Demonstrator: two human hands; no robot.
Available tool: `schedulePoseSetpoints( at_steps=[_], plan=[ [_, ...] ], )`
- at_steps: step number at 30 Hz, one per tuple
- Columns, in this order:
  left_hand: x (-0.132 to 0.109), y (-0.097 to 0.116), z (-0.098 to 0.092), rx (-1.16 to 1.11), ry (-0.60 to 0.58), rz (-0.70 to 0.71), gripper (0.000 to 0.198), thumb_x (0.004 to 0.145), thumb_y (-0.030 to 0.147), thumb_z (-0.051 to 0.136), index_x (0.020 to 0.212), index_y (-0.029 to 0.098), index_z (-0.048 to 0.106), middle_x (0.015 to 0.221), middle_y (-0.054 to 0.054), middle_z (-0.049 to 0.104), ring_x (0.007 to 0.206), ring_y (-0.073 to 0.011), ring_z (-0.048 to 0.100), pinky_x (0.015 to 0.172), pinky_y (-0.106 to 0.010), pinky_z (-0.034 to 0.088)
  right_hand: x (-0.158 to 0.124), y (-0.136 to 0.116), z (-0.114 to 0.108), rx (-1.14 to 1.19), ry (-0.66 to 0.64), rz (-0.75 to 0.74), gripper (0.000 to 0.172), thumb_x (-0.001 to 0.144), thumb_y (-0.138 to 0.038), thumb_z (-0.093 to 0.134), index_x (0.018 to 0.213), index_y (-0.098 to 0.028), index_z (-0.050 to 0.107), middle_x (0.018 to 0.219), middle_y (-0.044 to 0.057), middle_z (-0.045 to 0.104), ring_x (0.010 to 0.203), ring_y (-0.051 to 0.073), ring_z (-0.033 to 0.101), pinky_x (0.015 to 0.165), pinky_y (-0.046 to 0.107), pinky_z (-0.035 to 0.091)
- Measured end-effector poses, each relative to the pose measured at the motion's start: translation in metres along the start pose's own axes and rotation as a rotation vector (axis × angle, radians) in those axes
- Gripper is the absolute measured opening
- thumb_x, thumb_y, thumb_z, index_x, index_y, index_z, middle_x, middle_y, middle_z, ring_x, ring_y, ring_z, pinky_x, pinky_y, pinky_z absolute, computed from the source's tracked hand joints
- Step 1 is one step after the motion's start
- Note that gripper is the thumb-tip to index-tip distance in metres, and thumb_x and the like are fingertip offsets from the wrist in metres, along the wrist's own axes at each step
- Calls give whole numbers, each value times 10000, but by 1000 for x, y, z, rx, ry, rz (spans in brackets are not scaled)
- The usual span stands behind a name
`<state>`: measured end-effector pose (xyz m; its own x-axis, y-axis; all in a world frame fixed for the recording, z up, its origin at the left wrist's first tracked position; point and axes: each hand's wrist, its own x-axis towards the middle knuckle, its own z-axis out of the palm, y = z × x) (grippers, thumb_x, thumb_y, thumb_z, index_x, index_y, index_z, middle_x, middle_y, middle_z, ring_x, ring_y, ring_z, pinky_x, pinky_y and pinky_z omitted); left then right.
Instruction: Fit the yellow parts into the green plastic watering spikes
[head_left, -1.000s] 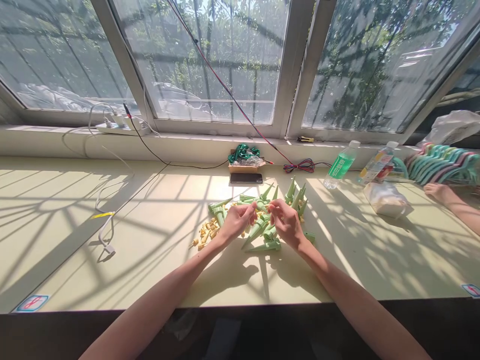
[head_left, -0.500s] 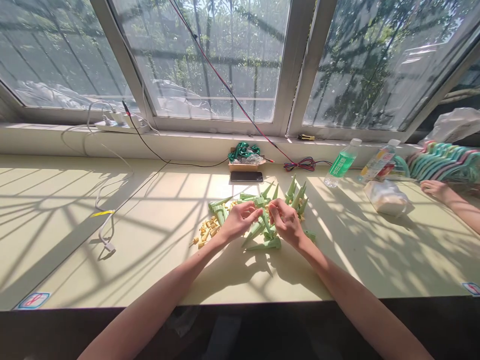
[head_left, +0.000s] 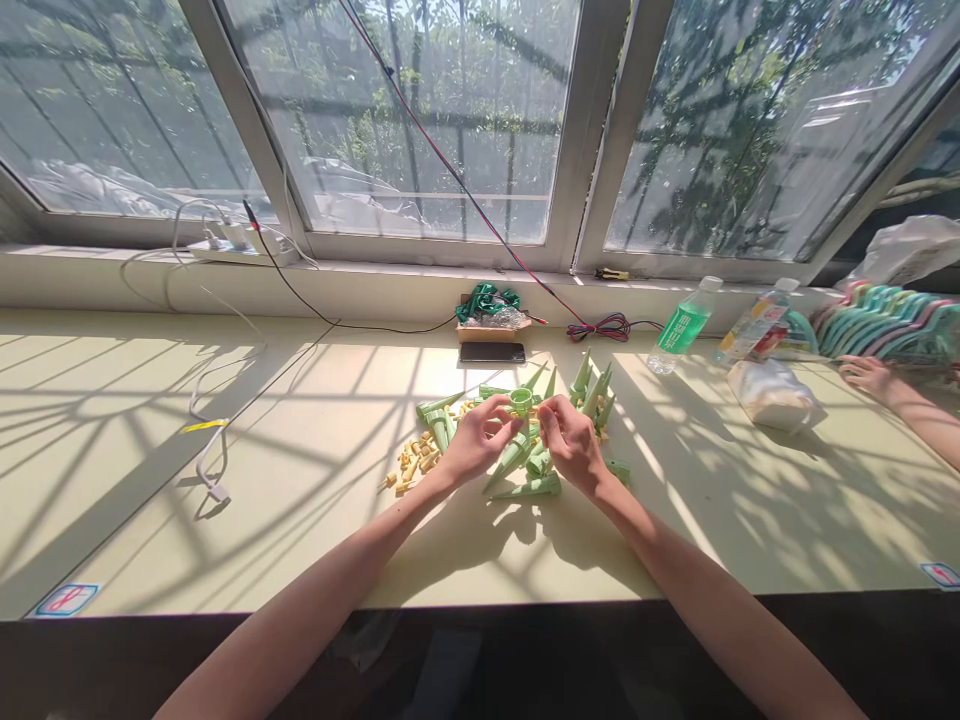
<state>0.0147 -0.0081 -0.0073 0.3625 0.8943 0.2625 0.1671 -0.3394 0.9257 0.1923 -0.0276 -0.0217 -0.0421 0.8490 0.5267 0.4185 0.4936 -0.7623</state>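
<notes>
Centre frame, the left hand (head_left: 484, 438) grips a green cone (head_left: 520, 399), rim up; the right hand (head_left: 568, 432) is just beside, its hold unclear; yellow pieces (head_left: 420, 462) and other cones (head_left: 529, 488) lie loose, so much seems left.

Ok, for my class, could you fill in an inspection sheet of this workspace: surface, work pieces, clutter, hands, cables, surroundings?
Surface: pale table, sunlit, striped with shadows.
Work pieces: green cones in a loose pile; small yellow pieces among and beside them.
Clutter: phone, small box, two bottles, white package, hangers.
Hands: left hand appears to hold a green cone, wide end up; right hand close by, fingertips together, contents unclear.
Cables: white cable and black cable at left; coiled cable behind the pile.
Surroundings: windows; another person's hand by the hangers.
</notes>
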Motion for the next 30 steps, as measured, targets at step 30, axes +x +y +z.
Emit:
schedulePoseSetpoints(
  at_steps=[30],
  plan=[
    [-1,6,-5,-118,-104,-58,356,839,482,652,861,128,628,713,-5,557,447,-52,446,364,-174,295,1,-6,-3,-30,-98,-70,288,999,-375,404,788,-206,504,602,-31,490,529,122,452,552,257,376]
  ],
)
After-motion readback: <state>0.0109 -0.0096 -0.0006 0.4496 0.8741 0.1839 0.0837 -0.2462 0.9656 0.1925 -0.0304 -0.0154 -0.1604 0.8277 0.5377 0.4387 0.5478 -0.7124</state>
